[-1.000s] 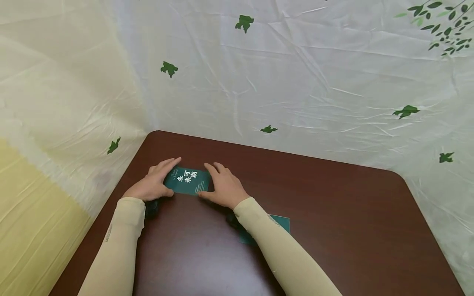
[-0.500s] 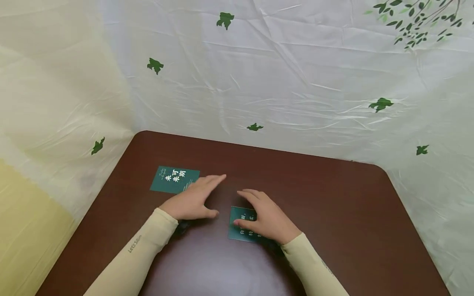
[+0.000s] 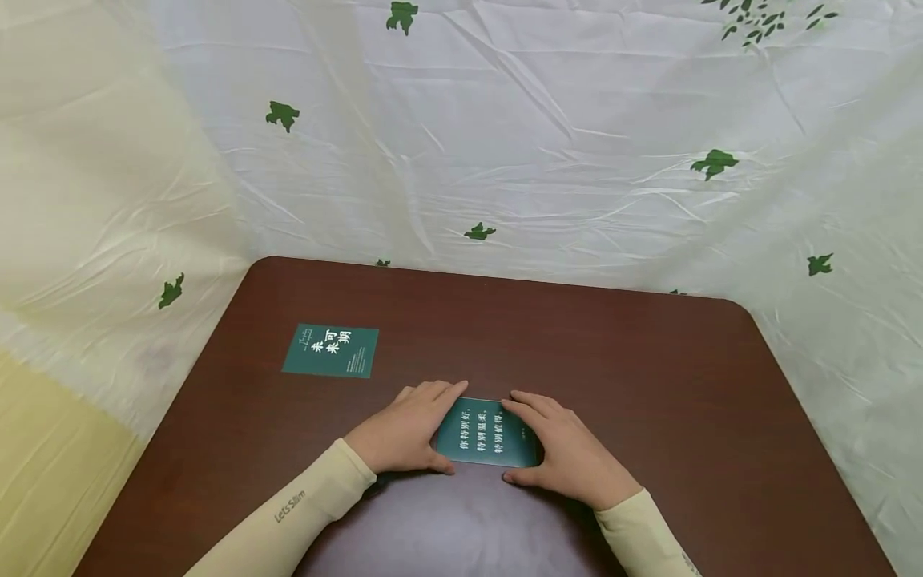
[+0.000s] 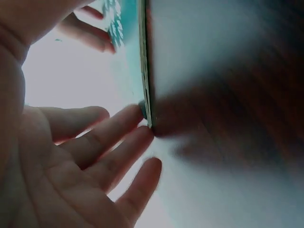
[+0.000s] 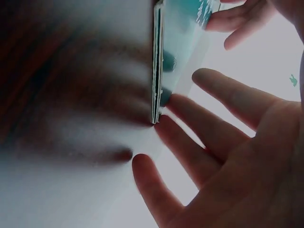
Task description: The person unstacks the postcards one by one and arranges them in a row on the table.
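Note:
A green card (image 3: 481, 433) with white Chinese writing lies at the middle of the table, its layered edge showing in both wrist views. My left hand (image 3: 409, 433) is at its left end, straight fingers by the far corner and thumb beside the near edge. In the left wrist view the fingertips (image 4: 146, 134) meet the end of the card edge. My right hand (image 3: 566, 445) frames the other end the same way, index finger over the far edge, thumb just off the near one. Fingertips (image 5: 164, 121) touch the card's corner in the right wrist view.
A second green card (image 3: 332, 350) with white characters lies flat farther back on the left. Both cards are on a dark brown table (image 3: 577, 344) with rounded corners. White cloth (image 3: 541, 160) with green leaf prints hangs behind and beside it.
Both hands have left the back-left card, which stays lying there, and moved right and nearer to the other card. The view has shifted slightly to the right.

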Available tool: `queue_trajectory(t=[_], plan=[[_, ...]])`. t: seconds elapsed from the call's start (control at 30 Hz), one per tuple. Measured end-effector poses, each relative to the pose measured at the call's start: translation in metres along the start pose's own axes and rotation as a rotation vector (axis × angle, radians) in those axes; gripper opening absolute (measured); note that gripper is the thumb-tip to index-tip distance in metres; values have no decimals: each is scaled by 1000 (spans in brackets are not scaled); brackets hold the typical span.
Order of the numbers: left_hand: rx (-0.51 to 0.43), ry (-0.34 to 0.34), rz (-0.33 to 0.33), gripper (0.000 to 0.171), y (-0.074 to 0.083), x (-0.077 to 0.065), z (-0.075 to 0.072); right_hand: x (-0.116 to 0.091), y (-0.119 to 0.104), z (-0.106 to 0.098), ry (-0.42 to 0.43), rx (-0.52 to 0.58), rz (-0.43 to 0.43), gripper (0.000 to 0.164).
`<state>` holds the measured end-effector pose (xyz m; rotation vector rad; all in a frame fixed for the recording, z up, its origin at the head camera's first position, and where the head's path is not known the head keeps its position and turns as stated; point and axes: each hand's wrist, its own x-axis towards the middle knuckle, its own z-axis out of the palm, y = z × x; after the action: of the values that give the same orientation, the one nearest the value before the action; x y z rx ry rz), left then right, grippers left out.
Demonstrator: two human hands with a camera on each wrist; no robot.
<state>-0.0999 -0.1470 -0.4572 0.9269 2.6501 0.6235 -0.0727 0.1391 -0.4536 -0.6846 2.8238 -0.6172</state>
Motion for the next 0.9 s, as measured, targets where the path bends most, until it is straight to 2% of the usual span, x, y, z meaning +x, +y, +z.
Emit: queue_trajectory(t=[0.3, 0.6, 0.73, 0.9], plan=[[45, 20, 23, 103, 3, -1, -2, 2, 2, 2, 32, -37, -36, 78], [41, 19, 48, 101, 4, 2, -3, 0, 5, 2, 75, -54, -61, 80], [8, 26, 53, 100, 4, 1, -9, 3, 4, 0, 87, -62, -81, 80], [-2, 41, 37, 96, -3, 4, -19, 18, 0, -4, 107, -80, -112, 79]])
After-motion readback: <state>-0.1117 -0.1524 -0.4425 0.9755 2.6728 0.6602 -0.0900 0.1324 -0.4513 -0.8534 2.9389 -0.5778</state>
